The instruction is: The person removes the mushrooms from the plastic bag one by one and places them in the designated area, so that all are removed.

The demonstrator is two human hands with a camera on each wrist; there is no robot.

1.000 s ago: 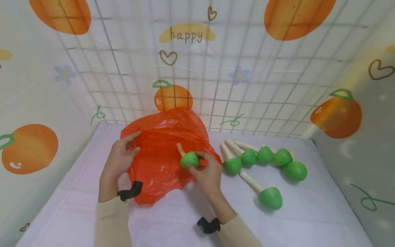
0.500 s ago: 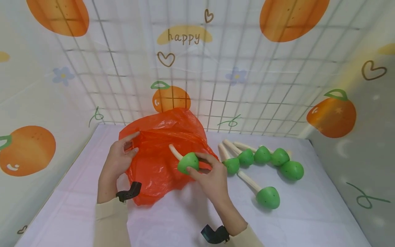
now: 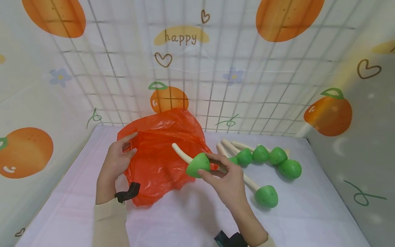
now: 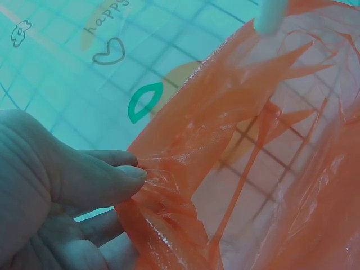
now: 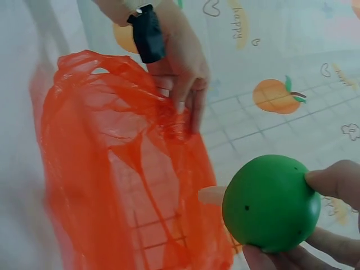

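Observation:
My left hand (image 3: 115,157) pinches the left edge of a red plastic bag (image 3: 154,171), thumb and fingers on the film. In the left wrist view the thumb (image 4: 121,183) presses the crumpled edge. My right hand (image 3: 226,178) grips a mushroom-shaped toy (image 3: 199,165) by its green, black-dotted cap. Its long pale stem (image 3: 181,153) points up and left, in front of the bag in the head view. The right wrist view shows the rounded cap (image 5: 270,205) between thumb and fingers, with most of the stem hidden behind it.
Several like green-capped toys (image 3: 260,153) lie in a row at the right of the white table (image 3: 166,223). One more green-capped toy (image 3: 266,196) lies nearer, its stem partly behind my right hand. A white wire grid (image 3: 253,103) behind printed cloth closes the back.
My right hand has moved right and toward me with the toy, drawing it away from the bag's mouth. The stem, tinted red by the film before, now shows pale. The left hand keeps its place.

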